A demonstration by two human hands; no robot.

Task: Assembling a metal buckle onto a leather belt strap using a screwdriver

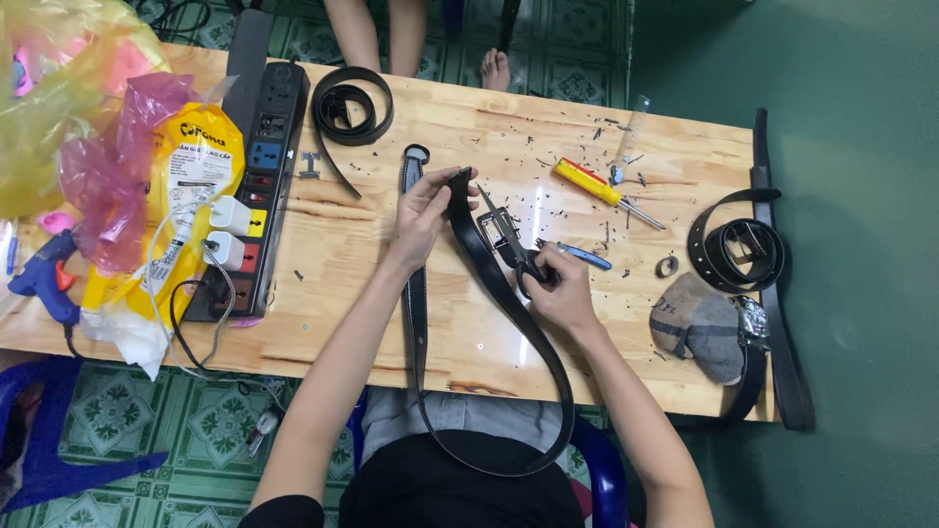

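A long black belt (499, 293) loops from the wooden table (391, 254) down over my lap. My left hand (425, 210) pinches the belt's end near the middle of the table. My right hand (558, 288) grips dark scissors (509, 240) whose blades point at the belt just right of my left hand. A second black strap (416, 323) runs under my left forearm.
A black power strip (259, 166) with white chargers lies at left, beside plastic bags (117, 166) and a blue glue gun (44, 279). A coiled belt (352, 103) sits at the back, another coiled belt (736, 254) at right, a yellow-red screwdriver (597, 186), a grey cap (699, 328). Another person's legs stand beyond the table.
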